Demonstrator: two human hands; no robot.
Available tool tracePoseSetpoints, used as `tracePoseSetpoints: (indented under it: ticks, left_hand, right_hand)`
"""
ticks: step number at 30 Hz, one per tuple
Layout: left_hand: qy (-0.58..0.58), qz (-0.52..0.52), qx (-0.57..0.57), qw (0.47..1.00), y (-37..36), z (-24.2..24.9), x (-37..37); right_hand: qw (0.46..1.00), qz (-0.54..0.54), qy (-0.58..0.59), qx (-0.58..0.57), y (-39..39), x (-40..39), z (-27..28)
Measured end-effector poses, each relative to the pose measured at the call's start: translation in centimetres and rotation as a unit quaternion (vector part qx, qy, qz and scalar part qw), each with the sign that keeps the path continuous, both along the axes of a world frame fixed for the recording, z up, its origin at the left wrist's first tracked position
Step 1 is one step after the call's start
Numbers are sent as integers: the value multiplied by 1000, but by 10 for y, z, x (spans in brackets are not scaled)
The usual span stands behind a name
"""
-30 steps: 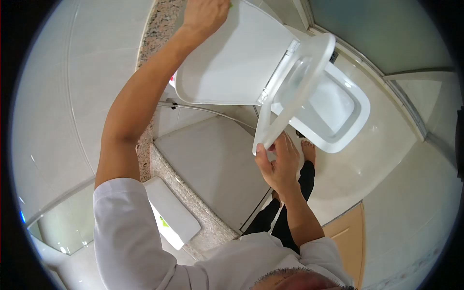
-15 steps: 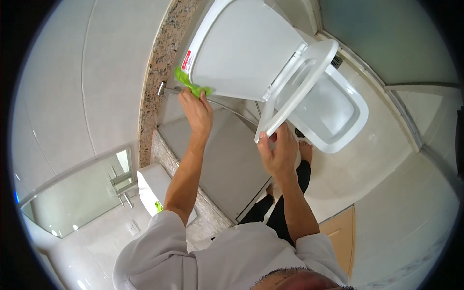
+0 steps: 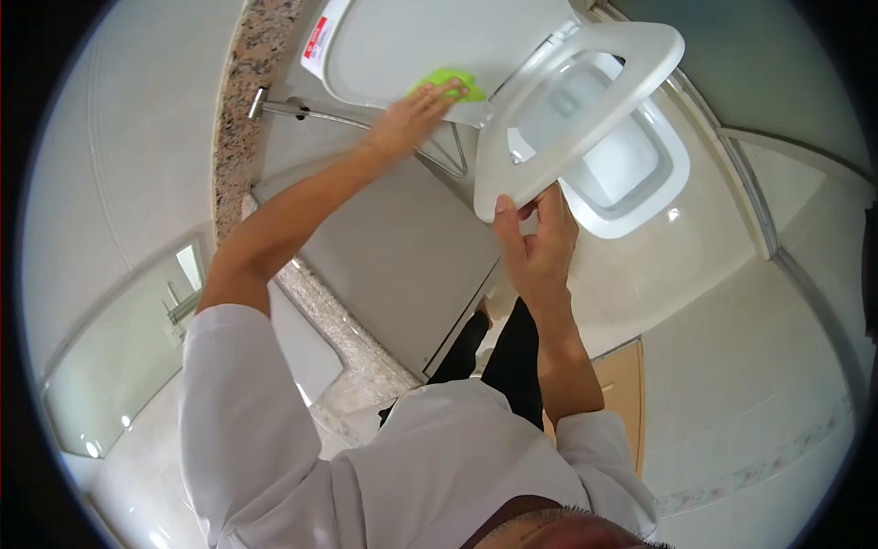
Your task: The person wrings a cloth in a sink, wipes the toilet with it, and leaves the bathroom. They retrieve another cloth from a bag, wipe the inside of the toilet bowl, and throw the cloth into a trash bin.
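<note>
My left hand (image 3: 416,114) presses a bright green cloth (image 3: 446,80) against the raised white toilet lid (image 3: 402,41), close to its lower edge near the hinge. The fingers lie over the cloth and cover part of it. With thumb and fingers, my right hand (image 3: 540,242) pinches the near edge of the toilet seat (image 3: 590,137), which is tilted up between lid and bowl. Below the seat is the white toilet bowl (image 3: 672,169). A red and white label (image 3: 315,38) sticks to the lid's far left corner.
A metal sprayer (image 3: 259,102) with a hose hangs by the granite ledge (image 3: 238,110). Grey cabinet panels (image 3: 393,256) and a white basin (image 3: 306,348) lie to the left. A frosted glass partition (image 3: 759,64) stands at the right.
My left hand has slid the green cloth from the lid's labelled corner along its edge toward the hinge. My right hand still holds the seat, which appears tilted differently. The view has shifted.
</note>
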State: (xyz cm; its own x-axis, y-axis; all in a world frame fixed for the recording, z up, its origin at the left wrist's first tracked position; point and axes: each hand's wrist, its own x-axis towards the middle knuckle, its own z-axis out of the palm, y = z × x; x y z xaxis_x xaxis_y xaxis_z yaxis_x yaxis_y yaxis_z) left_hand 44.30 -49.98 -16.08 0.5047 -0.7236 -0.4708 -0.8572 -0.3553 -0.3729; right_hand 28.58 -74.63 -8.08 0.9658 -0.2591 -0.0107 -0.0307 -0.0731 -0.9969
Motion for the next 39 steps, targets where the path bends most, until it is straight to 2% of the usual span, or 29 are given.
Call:
tracePoseSetpoints:
  ticks: [1, 2, 4, 5, 7, 9, 11, 12, 13, 14, 15, 17, 18, 20, 22, 23, 24, 25, 26, 27, 28, 30, 32, 33, 35, 36, 37, 39]
  left_hand:
    - [54, 12, 17, 998, -4, -26, -5]
    - [57, 11, 11, 998, -11, -56, -4]
    - [96, 55, -82, 990, -37, -117, 15]
    - [99, 54, -92, 989, -54, -131, 25]
    - [-26, -22, -105, 994, -90, -138, 51]
    - [-77, -54, -172, 981, -125, -124, 91]
    - [-15, -59, -217, 974, -174, -146, 144]
    - [-12, -53, -218, 975, -165, -173, 142]
    - [20, 14, -298, 954, -153, -207, 134]
    - [51, 78, -375, 923, -148, -218, 128]
    - [113, 116, -151, 975, -141, -147, 97]
    - [-19, -2, -114, 993, -83, -165, 45]
    - [23, 15, -117, 993, -61, -147, 15]
    - [-24, -81, -21, 996, -10, -145, -33]
    - [74, 64, -133, 986, 21, -134, -76]
    - [73, 67, -134, 986, 20, -122, -92]
    - [110, 270, -159, 943, 16, -111, -105]
    - [141, 465, -178, 856, 14, -102, -114]
    - [135, 468, -183, 854, 12, -98, -110]
    - [101, 531, -323, 777, 9, -97, -107]
    - [68, 580, -453, 674, -2, -86, -104]
    - [160, 511, -620, 574, -35, -53, -78]
    - [227, 419, -644, 598, -66, -59, -43]
    - [302, 454, -608, 577, -84, -60, -30]
    - [353, 381, -582, 626, -118, -104, 3]
    - [324, 274, -587, 690, -135, -141, 21]
    - [323, 270, -597, 682, -155, -152, 39]
    - [234, 154, -540, 793, -190, -151, 78]
  right_hand:
    - [1000, -8, 1, 19, 1, 0, 0]
    - [1000, -10, 5, 13, 0, -1, -2]
    - [1000, 13, -8, -20, -5, -2, -7]
    - [999, 14, -6, -30, -7, -3, -8]
    - [999, 25, -8, -28, -9, -3, -11]
    - [999, 28, -1, -15, -6, -8, -15]
    - [999, 36, 7, 3, -5, -11, -17]
    - [999, 41, 0, -14, -5, -9, -15]
    - [999, 43, -12, -31, -7, -6, -14]
    - [998, 43, -14, -31, -8, -5, -14]
    - [998, 42, -7, -36, -9, -6, -13]
    - [999, 40, -1, -37, -9, -7, -10]
    - [999, 33, 0, -17, -9, -6, -8]
    - [1000, 26, 0, 2, -9, -7, -6]
    - [998, 39, 46, 24, -10, -10, -5]
    - [998, 41, 45, 24, -9, -13, -7]
    - [998, 37, 44, 28, -7, -15, -10]
    - [998, 40, 41, 30, -5, -13, -8]
    - [998, 43, 37, 31, -3, -12, -7]
    - [999, 40, 21, 26, -2, -7, -3]
    - [999, 39, 8, 18, -2, -6, 0]
    - [999, 48, 14, 17, -1, -9, -1]
    - [998, 57, 16, 15, 1, -6, 2]
    - [998, 51, 33, 19, 2, -5, 7]
    - [998, 48, 46, 15, 5, -3, 9]
    - [998, 47, 44, 29, 6, -3, 7]
    - [997, 46, 41, 40, 5, -3, 4]
    - [997, 48, 43, 41, 3, -1, 8]
